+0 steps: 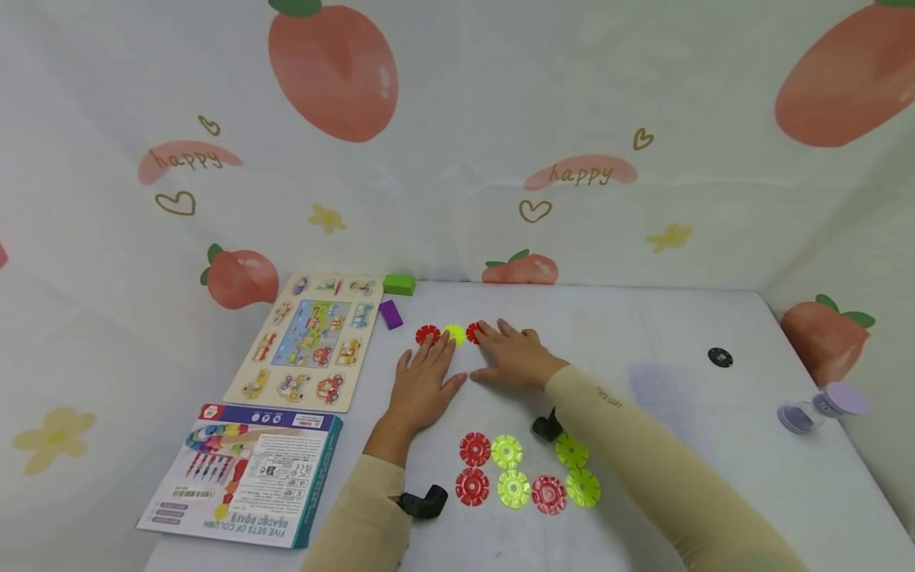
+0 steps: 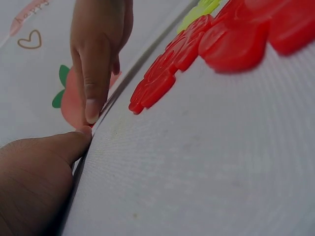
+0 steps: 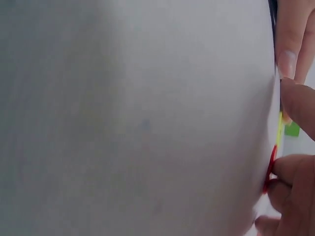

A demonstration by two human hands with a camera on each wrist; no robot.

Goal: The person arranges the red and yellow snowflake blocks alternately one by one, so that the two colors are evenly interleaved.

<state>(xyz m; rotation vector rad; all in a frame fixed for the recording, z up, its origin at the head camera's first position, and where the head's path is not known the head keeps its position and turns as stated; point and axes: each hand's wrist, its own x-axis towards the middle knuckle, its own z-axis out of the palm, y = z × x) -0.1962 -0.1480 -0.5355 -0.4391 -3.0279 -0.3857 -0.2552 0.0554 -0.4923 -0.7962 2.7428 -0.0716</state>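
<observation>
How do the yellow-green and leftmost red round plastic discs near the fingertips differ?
The yellow-green plastic disc looks brighter than the red plastic disc. The yellow-green disc is in the row's middle; the red disc is at its left end. Both are partly covered by the left hand.

Red discs point(image 1: 472, 486): 5, i.e. 2 toward counter point(image 1: 672, 461) far edge, 3 nearer the near edge. Yellow-green discs point(image 1: 513, 488): 5, i.e. 1 toward far edge, 4 nearer. Total 10. Black disc point(image 1: 720, 357): 1, right side. Blocks: 2, one green block point(image 1: 399, 285) at far edge, one purple block point(image 1: 391, 314). Puzzle board point(image 1: 357, 365): 1, far left corner. Box point(image 1: 243, 477): 1, left edge. Purple-ended clear item point(image 1: 822, 408): 1, right edge.
</observation>
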